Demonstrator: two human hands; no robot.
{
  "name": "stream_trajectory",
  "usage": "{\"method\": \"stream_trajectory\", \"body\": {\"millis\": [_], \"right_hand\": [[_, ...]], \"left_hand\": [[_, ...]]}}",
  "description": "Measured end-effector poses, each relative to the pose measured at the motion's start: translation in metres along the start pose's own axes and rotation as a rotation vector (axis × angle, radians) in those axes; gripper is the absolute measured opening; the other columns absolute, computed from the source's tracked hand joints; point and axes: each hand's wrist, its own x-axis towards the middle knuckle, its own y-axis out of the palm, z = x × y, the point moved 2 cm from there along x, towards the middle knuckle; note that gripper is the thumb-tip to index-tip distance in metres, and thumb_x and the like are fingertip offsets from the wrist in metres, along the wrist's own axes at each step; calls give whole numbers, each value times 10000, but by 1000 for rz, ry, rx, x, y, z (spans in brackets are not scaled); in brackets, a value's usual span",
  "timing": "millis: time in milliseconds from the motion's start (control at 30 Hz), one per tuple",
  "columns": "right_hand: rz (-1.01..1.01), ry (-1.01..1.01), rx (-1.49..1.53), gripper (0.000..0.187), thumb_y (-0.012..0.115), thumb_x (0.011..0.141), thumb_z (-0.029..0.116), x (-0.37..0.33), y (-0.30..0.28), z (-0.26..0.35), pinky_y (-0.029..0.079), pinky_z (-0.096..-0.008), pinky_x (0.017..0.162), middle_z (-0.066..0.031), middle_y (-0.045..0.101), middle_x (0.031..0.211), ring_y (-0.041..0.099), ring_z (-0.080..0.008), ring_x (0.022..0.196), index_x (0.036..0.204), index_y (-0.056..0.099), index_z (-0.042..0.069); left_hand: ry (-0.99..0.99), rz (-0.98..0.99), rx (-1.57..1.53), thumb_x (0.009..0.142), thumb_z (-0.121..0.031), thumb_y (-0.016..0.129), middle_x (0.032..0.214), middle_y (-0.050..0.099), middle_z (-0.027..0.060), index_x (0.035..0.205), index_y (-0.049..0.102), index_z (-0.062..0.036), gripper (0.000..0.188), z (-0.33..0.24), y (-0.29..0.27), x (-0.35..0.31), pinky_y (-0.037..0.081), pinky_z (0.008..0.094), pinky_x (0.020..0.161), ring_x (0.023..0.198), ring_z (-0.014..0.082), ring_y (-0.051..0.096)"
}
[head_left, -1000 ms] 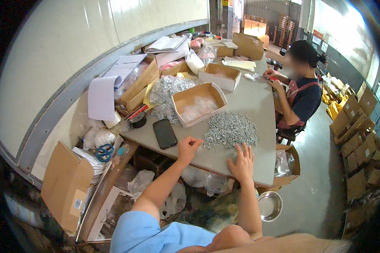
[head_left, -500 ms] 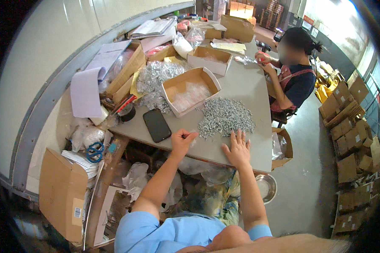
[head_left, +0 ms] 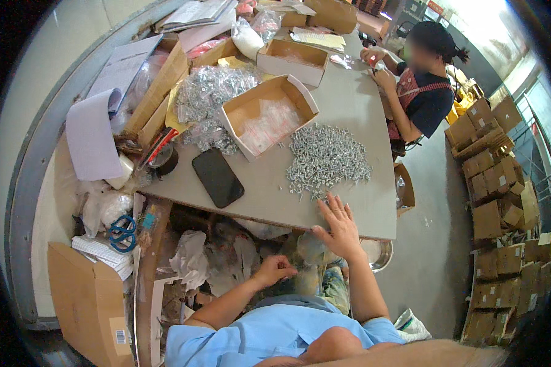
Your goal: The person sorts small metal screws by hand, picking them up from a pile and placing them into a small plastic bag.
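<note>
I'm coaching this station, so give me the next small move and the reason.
Probably draw a few screws toward the near edge of the table with the right hand: it is spread open at their near fringe, while the left hand is off the table, and whether it holds anything is unclear.

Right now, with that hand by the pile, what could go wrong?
1. The loose pile of small silver metal fasteners lies unboxed on the grey table; the right hand, spread at its near side, might push some over the edge.
2. The black rectangular smartphone lies close to the front edge; a bump from the left hand, off the table near the lap, might knock it down.
</note>
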Motion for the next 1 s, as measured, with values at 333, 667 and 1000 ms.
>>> {"method": "stream_trajectory", "body": {"millis": [333, 667, 1000], "right_hand": [[-240, 179, 182, 533, 715, 701, 141, 16, -7, -12, 393, -408, 968, -158, 493, 1216, 453, -333, 1146, 1199, 546, 52], [-224, 238, 399, 416, 699, 696, 102, 3, -13, -17, 477, -347, 821, -124, 564, 1090, 572, -275, 927, 1100, 607, 58], [-258, 177, 309, 304, 641, 703, 48, 12, -11, -22, 483, -369, 792, -153, 569, 1046, 579, -313, 907, 1004, 608, 37]], "left_hand": [[127, 257, -59, 796, -230, 729, 914, 627, 53, 1024, 594, -6, 347, 36, 40, 36, 468, 298, 729, 809, 117, 554], [27, 97, -123, 753, -208, 755, 1122, 605, 78, 1214, 518, -16, 552, -13, 57, 42, 467, 335, 858, 1002, 179, 569], [-10, 87, 61, 774, -302, 752, 1089, 610, 135, 1146, 580, -23, 496, 7, 60, 48, 508, 354, 800, 937, 234, 598]]}}
